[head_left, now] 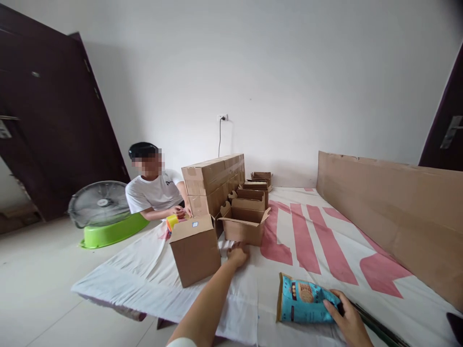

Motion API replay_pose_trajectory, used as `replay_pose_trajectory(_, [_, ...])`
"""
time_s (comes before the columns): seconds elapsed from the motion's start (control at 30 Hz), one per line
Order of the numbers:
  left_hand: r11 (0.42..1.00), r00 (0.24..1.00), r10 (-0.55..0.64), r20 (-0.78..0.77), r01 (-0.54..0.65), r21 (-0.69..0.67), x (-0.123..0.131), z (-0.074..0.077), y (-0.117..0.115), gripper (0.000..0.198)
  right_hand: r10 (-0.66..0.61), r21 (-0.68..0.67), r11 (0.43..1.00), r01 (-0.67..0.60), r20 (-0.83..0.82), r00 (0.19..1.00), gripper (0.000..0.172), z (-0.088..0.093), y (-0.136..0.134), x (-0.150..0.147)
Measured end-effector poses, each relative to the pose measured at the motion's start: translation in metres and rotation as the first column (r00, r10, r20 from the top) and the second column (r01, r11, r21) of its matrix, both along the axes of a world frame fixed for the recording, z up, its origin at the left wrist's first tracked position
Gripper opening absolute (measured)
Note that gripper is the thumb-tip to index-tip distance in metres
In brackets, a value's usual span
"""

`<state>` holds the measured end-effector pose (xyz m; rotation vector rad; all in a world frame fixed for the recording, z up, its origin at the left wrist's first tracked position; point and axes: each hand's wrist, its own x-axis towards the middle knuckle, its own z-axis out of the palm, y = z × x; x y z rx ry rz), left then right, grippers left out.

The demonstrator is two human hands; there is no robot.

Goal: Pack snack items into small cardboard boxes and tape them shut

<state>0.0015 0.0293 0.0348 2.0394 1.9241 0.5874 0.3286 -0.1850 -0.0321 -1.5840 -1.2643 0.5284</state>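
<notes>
My right hand (345,315) grips the right end of a blue snack bag (304,301), thumb on top. The bag lies over the cloth, its printed front facing up. My left hand (238,254) is reached forward with curled fingers, low by the front of an open cardboard box (246,229). What those fingers hold, if anything, is hidden. To the left of that hand stands a closed cardboard box (195,250), tilted, with a small label on its top.
More open boxes (249,195) line up behind, beside stacked taped cartons (213,178). A co-worker (155,193) sits at the left near a yellow tape dispenser (172,221). A cardboard sheet (383,202) borders the right side. A fan (103,205) stands on the floor.
</notes>
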Motion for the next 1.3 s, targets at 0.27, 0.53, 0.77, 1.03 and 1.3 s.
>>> replay_pose_trajectory(0.27, [0.859,0.808,-0.502,0.307,0.509,0.066,0.056,-0.014,-0.114,0.055,0.022,0.000,1.000,-0.022,-0.038,0.999,0.049,0.009,-0.005,-0.004])
replay_pose_trajectory(0.53, [0.908,0.777,-0.360,0.516,0.419,0.003,0.053,-0.014,-0.109,0.083,0.111,0.023,0.994,-0.108,-0.207,0.972,0.064,-0.002,-0.007,-0.003])
replay_pose_trajectory(0.77, [0.868,0.975,-0.157,0.158,0.060,0.492,0.003,0.007,-0.079,0.068,0.105,-0.036,0.993,-0.110,-0.119,0.987,0.052,-0.011,0.001,-0.002])
replay_pose_trajectory(1.03, [0.791,0.832,-0.555,0.019,0.520,0.322,0.008,-0.033,-0.139,0.045,0.087,-0.064,0.994,-0.085,0.023,0.996,0.044,-0.009,-0.003,0.002])
replay_pose_trajectory(1.3, [0.609,0.974,0.043,0.224,-0.204,0.767,-0.139,0.072,-0.100,0.045,0.106,-0.081,0.992,-0.100,0.081,0.991,0.042,-0.015,0.000,0.003])
